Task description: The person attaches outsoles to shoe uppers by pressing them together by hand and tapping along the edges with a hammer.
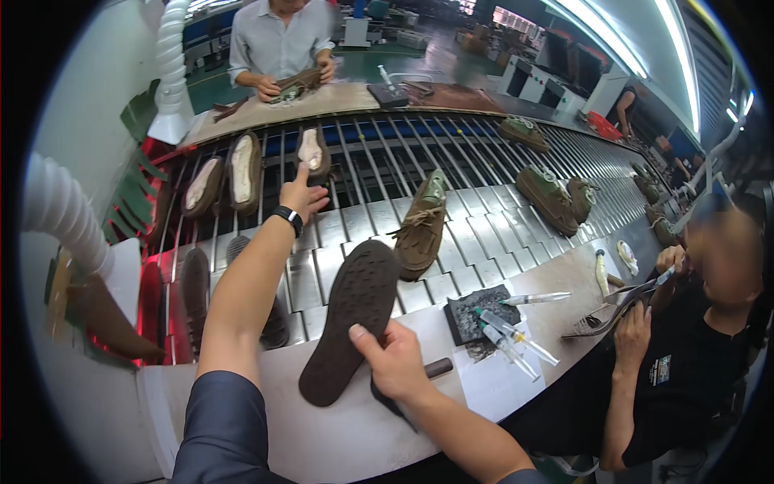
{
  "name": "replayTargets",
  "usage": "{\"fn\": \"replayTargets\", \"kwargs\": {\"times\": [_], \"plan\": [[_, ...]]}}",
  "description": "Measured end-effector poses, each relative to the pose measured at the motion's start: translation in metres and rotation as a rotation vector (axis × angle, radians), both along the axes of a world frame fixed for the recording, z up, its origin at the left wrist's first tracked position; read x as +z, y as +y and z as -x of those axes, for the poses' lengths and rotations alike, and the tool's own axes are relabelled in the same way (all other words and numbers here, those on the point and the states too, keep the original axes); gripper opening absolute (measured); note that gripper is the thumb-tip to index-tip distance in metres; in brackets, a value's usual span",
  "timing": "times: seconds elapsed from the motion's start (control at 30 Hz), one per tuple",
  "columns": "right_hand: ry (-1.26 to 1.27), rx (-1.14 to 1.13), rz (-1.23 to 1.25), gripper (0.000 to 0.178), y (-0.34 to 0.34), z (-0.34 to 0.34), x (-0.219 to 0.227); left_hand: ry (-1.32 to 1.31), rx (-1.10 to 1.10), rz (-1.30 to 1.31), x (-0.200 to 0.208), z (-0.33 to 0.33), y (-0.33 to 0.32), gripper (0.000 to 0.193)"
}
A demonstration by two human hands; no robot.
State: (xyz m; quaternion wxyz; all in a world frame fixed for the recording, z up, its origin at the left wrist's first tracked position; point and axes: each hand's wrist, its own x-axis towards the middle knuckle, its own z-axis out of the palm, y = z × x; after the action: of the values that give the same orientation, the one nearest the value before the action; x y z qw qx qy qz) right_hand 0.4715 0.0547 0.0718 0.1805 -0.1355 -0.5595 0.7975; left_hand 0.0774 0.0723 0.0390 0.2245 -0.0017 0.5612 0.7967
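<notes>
- Gripping a dark brown shoe sole (351, 310), the person's right hand (397, 363) is clamped on its near right edge, thumb flat on the studded face, fingers mostly hidden underneath.
- The sole slants across the middle of the view, above the seam where the pale worktop (306, 436) meets the metal conveyor (480, 250); whether its lower end touches the worktop, I cannot tell.
- The left hand (303, 198) reaches forward with fingers spread apart, nothing visible in its grasp. Its index fingertip overlaps the near end of an upturned brown shoe (310, 148) with a cream underside; contact is unclear.
- Two similar upturned shoes lie to the left of that one.
- Judging by its look, the sole is rubbery: probably light, bendable yet springy, with a tread that resists slipping, and unlikely to break.
- A good hold would be by the edges at the narrower waist, thumb on the studs; gripping one end alone might let the other droop.
- Right of the sole, syringes (508, 335) rest by a black block (465, 316).
</notes>
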Motion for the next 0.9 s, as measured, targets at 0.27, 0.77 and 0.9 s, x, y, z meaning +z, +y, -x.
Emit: {"fn": "replayTargets", "kwargs": {"times": [0.27, 0.77, 0.9], "plan": [[-0.072, -0.034, -0.807, 0.02, -0.005, -0.006, 0.01, 0.034, 0.152, -0.15, -0.018, 0.021, 0.026, 0.043], [-0.061, -0.23, -0.786, 0.033, 0.041, -0.04, -0.002, 1.115, 0.108, 0.579, 0.123, -0.325, -0.339, 0.033], [0.127, 0.029, 0.105, 0.025, 0.004, -0.073, 0.026, 1.794, 0.26, 0.966, 0.128, -0.435, -0.407, 0.04]]}}
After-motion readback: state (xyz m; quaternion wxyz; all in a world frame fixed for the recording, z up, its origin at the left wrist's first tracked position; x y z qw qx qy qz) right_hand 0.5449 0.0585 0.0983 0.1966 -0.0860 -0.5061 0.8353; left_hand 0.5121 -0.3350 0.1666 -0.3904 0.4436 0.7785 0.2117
